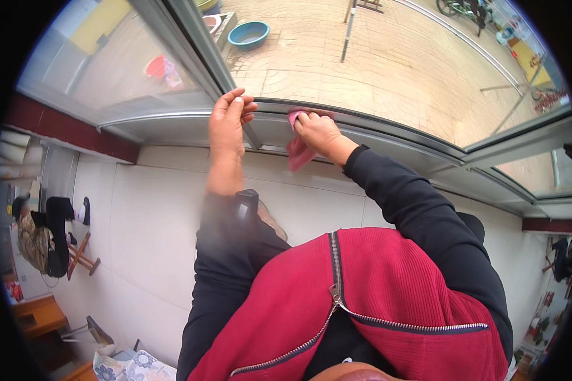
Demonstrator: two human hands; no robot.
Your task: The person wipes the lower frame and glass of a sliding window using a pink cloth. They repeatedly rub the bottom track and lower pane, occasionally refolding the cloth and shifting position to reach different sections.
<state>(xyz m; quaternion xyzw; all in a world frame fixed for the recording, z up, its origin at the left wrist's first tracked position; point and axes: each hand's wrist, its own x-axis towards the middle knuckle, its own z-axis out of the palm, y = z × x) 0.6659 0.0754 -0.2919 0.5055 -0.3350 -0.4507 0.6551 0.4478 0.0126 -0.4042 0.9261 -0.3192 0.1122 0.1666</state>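
My right hand [320, 131] grips a pink cloth [301, 153] and presses it against the grey metal rail [386, 125] below the window glass. Part of the cloth hangs down under my fingers. Beside the upright metal frame post [198, 43], my left hand [229, 114] is raised with its fingers loosely bent and apart, and I see nothing in it. Whether its fingertips touch the frame cannot be told. A dark device [247, 202] sits near my left wrist, partly blurred.
Through the glass lies a paved yard [310, 62] with a blue basin [249, 35] and a metal pole [349, 33]. Pale floor tiles [148, 214] spread below me. At the left a person [40, 233] sits on a wooden folding stool [82, 257]. Flowered fabric [145, 366] lies at bottom left.
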